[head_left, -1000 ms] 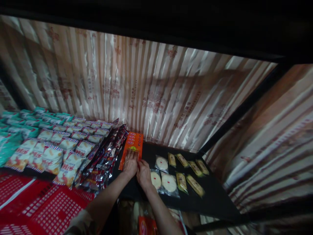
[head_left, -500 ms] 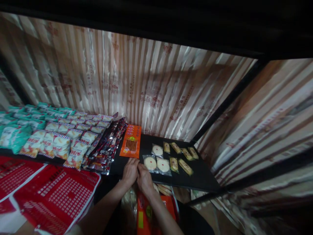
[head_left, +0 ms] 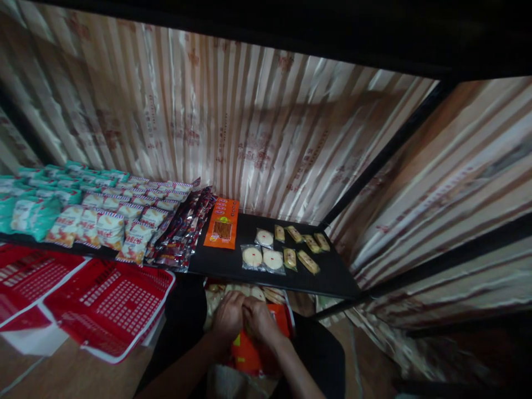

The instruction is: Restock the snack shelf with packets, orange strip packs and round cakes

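Observation:
My left hand (head_left: 229,317) and my right hand (head_left: 261,318) are close together in front of the shelf's front edge, over a basket between my knees. Both have curled fingers, and I cannot make out what is between them. Right under them lie orange packets (head_left: 246,354) with yellow patches. Pale wrapped pieces (head_left: 274,295) fill the far side of the basket. On the black shelf (head_left: 224,266) beyond, one orange snack packet (head_left: 221,224) lies flat. To its right are three round white wrapped cakes (head_left: 273,259) and several small yellowish wrapped bars (head_left: 308,261).
Dark shiny packets (head_left: 178,238), white snack bags (head_left: 110,228) and teal bags (head_left: 37,215) stand in rows along the left of the shelf. Red plastic baskets (head_left: 112,305) sit at lower left. Black frame posts (head_left: 382,158) and striped sheeting (head_left: 257,133) enclose the shelf.
Both hands have moved down and back from the shelf edge, near the orange packet, to over the basket. The view has tilted downward slightly. The items on the shelf stay as they were.

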Demonstrator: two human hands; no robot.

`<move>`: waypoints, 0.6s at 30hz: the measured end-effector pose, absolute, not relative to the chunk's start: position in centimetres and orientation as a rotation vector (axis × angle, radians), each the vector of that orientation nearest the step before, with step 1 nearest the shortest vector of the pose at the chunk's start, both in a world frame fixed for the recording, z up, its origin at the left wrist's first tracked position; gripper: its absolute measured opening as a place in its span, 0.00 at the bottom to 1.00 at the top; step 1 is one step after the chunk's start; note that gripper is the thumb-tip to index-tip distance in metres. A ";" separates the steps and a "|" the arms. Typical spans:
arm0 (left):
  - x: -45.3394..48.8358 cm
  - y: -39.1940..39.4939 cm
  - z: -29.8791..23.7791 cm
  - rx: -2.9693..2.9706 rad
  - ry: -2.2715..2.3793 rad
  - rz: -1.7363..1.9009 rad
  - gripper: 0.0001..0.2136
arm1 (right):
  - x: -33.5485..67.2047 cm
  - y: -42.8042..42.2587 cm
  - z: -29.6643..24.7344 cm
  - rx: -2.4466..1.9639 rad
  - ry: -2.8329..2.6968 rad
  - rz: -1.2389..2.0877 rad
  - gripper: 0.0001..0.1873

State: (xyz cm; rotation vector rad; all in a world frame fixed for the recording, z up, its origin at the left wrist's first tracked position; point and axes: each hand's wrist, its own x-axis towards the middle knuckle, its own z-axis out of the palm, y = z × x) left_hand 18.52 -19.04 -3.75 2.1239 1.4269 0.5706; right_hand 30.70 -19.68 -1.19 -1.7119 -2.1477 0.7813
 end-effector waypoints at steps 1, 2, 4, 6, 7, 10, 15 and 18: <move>18.8 -19.7 -4.6 2.142 1.415 0.534 0.19 | 31.2 -19.9 -1.5 -1.746 -2.173 0.791 0.16; 19.1 -20.3 -5.6 2.168 1.402 0.499 0.20 | 31.6 -20.2 -1.9 -1.778 -2.192 0.792 0.16; 19.5 -21.4 -7.4 2.218 1.394 0.435 0.22 | 32.4 -20.5 -2.8 -1.851 -2.218 0.770 0.16; 19.5 -22.5 -8.9 2.298 1.329 0.394 0.22 | 33.1 -20.8 -3.8 -1.950 -2.222 0.721 0.21; 19.5 -23.1 -9.4 2.333 1.291 0.369 0.23 | 33.3 -20.9 -4.2 -2.006 -2.228 0.695 0.24; 19.2 -24.3 -10.2 2.366 1.237 0.277 0.29 | 33.8 -21.2 -5.5 -2.150 -2.279 0.639 0.31; 19.3 -24.9 -10.6 2.335 1.262 0.236 0.29 | 34.2 -21.4 -6.3 -2.285 -2.312 0.649 0.40; 19.6 -24.7 -11.2 2.324 1.252 0.252 0.28 | 34.6 -21.1 -6.4 -2.282 -2.312 0.655 0.42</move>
